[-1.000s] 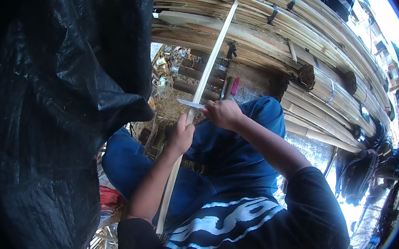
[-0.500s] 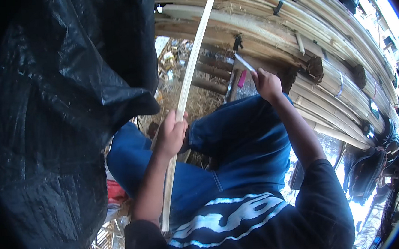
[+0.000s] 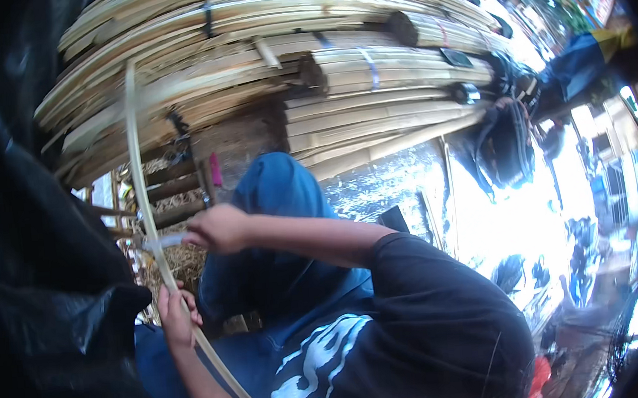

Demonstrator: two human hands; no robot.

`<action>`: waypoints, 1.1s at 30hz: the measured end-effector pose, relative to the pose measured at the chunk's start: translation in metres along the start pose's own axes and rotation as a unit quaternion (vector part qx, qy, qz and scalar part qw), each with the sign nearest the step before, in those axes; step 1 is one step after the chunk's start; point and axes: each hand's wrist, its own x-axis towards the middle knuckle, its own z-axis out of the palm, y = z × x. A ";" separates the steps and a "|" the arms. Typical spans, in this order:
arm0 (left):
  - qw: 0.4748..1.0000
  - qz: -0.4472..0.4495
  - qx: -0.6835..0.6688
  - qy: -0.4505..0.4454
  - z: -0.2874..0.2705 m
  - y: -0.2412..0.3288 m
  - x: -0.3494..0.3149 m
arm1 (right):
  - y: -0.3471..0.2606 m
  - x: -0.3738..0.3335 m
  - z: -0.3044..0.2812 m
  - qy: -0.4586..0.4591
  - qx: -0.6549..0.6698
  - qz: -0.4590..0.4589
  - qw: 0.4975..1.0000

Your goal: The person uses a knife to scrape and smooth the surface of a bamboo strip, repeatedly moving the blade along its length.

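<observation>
My left hand is closed around a long, narrow strip of pale wood or bamboo. The strip slants up and away from my lap, bending a little, and its lower end runs along my forearm to my shirt. Just above that grip, my right hand holds a knife by its handle. Its pale blade lies across the strip, apparently touching it, and is blurred by motion. My bent legs in blue trousers are under both arms.
Bundles of split bamboo and long strips are stacked ahead. A small pink object lies beyond my knee. Black plastic sheeting hangs close on the left. Dark bags are at the right.
My right hand has brought the knife leftward from beside my knee onto the strip. My view has turned to the right. The left hand still grips the strip, which now bows.
</observation>
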 end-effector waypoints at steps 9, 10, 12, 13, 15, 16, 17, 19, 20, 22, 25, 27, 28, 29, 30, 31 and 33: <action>0.997 -0.004 -0.054 -0.059 0.008 0.003 0.031 | 0.021 -0.014 0.016 -0.032 -0.024 -0.008 0.999; 0.996 -0.004 -0.050 -0.071 0.000 0.002 0.031 | 0.017 -0.009 0.018 0.018 0.009 -0.023 1.000; 0.997 -0.030 -0.055 -0.055 -0.019 -0.007 0.057 | 0.024 -0.013 0.006 0.088 0.023 -0.002 0.996; 0.992 -0.027 -0.064 -0.110 -0.032 -0.007 0.065 | 0.021 -0.012 -0.004 0.117 0.029 0.002 0.993; 0.981 -0.020 -0.063 -0.180 -0.044 -0.002 0.077 | 0.021 -0.012 -0.039 0.157 0.020 0.015 0.987; 0.985 -0.010 -0.034 -0.167 -0.034 0.004 0.073 | 0.022 -0.011 -0.057 0.171 -0.018 0.030 0.985; 0.988 -0.008 0.004 -0.152 -0.015 0.012 0.072 | 0.027 -0.019 -0.075 0.192 -0.056 0.057 0.978; 0.988 -0.006 0.063 -0.138 0.022 0.013 0.073 | 0.053 -0.034 -0.089 0.204 -0.089 0.090 0.971; 0.986 -0.008 0.082 -0.144 0.039 0.013 0.076 | 0.065 -0.045 -0.092 0.216 -0.070 0.114 0.967; 0.982 -0.012 0.110 -0.156 0.065 0.013 0.081 | 0.072 -0.052 -0.098 0.236 -0.029 0.131 0.963; 0.975 -0.017 0.141 -0.170 0.088 0.012 0.086 | 0.080 -0.048 -0.094 0.241 -0.048 0.132 0.960; 0.972 -0.019 0.152 -0.176 0.097 0.010 0.087 | 0.080 -0.046 -0.094 0.244 -0.049 0.137 0.959; 0.971 -0.019 0.157 -0.178 0.098 0.010 0.087 | 0.079 -0.045 -0.091 0.254 -0.035 0.129 0.958; 0.971 -0.020 0.160 -0.179 0.099 0.010 0.087 | 0.079 -0.044 -0.091 0.264 -0.021 0.121 0.957; 0.970 -0.019 0.163 -0.180 0.100 0.010 0.089 | 0.079 -0.043 -0.092 0.273 -0.004 0.119 0.955; 0.969 -0.019 0.165 -0.182 0.100 0.010 0.089 | 0.078 -0.043 -0.092 0.273 -0.004 0.119 0.955; 0.968 -0.019 0.170 -0.182 0.100 0.010 0.090 | 0.077 -0.042 -0.094 0.256 -0.004 0.134 0.957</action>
